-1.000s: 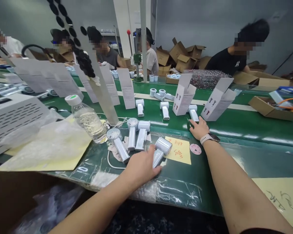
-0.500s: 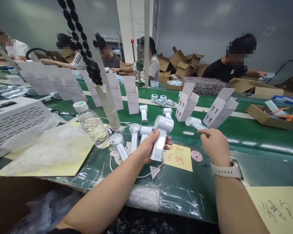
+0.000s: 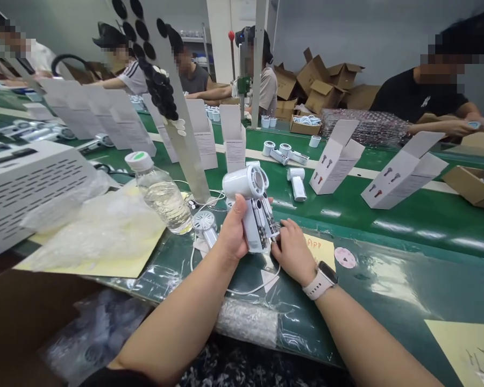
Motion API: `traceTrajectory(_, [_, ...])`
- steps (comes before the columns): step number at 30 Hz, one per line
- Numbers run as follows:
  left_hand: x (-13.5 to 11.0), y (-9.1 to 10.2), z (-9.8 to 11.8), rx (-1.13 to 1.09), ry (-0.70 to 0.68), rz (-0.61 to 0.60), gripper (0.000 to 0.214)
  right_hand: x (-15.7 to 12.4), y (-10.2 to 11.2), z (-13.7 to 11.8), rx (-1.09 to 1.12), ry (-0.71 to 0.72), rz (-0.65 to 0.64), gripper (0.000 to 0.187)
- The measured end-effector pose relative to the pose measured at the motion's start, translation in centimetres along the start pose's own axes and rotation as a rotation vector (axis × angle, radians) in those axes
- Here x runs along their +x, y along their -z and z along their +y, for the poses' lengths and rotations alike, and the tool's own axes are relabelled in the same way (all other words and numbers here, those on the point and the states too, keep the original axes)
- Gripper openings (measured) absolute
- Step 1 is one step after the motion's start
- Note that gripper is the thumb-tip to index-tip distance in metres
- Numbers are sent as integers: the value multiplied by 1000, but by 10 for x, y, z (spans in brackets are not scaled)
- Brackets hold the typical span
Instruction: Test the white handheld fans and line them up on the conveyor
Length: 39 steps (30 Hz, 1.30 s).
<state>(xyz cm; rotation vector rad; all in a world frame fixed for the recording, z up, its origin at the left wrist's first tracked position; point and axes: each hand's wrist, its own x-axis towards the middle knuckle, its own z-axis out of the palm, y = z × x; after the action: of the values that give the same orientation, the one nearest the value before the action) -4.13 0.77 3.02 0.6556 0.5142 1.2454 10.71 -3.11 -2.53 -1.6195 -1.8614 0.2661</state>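
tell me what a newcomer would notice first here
The eye goes first to the white handheld fan in the middle of the view, held up in the person's left hand with the right hand against its lower end. Behind it, a long green conveyor belt crosses the scene, lined with white product boxes. Heaped brown cardboard cartons stand at the back of the room.

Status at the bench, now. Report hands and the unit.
Left hand gripping white handheld fan, head up. Right hand, fingers at the fan's body. Water bottle and second fan beside left hand.
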Motion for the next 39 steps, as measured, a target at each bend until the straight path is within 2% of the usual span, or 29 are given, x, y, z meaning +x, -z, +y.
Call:
traceTrajectory(2, [-4,-1,3,14,4,-65,73,-6,-4,-10,45,42,-60,13])
traceTrajectory(3, [-5,-1,4,23,9,-95,72,-9,-1,-16,132,19,-115,12])
traceTrajectory(5, [-6,-1,6,40,17,-131,68,-15,10,-25,431,-112,-244,7])
traceTrajectory(8, [-4,-1,9,37,2,-100,62,-20,29,-29,860,-304,-367,18])
traceTrajectory(10, [-2,-1,9,24,-14,-53,61,-21,37,-29,956,-345,-403,26])
traceTrajectory(14, [2,-1,8,-17,-15,-30,70,-23,36,-39,964,-356,-400,27])
traceTrajectory(19, [1,-3,7,-40,-58,-76,73,-33,24,-58,1033,-322,-249,38])
traceTrajectory(24, [-2,-7,5,32,-107,-87,75,-38,19,-63,1193,-407,-232,48])
traceTrajectory(28, [-3,-7,-1,89,-180,-44,75,-39,14,-65,1257,-466,-219,51])
traceTrajectory(30, [-3,-7,-3,76,-189,-48,74,-38,14,-64,1204,-422,-205,48])
traceTrajectory(34, [-2,-8,0,-22,-126,-52,73,-36,23,-58,941,-222,-181,38])
traceTrajectory(36, [-2,-9,3,-82,-92,-37,74,-36,26,-56,879,-198,-169,34])
traceTrajectory(39, [-2,-10,7,-97,-65,-30,74,-35,27,-55,904,-228,-122,33])
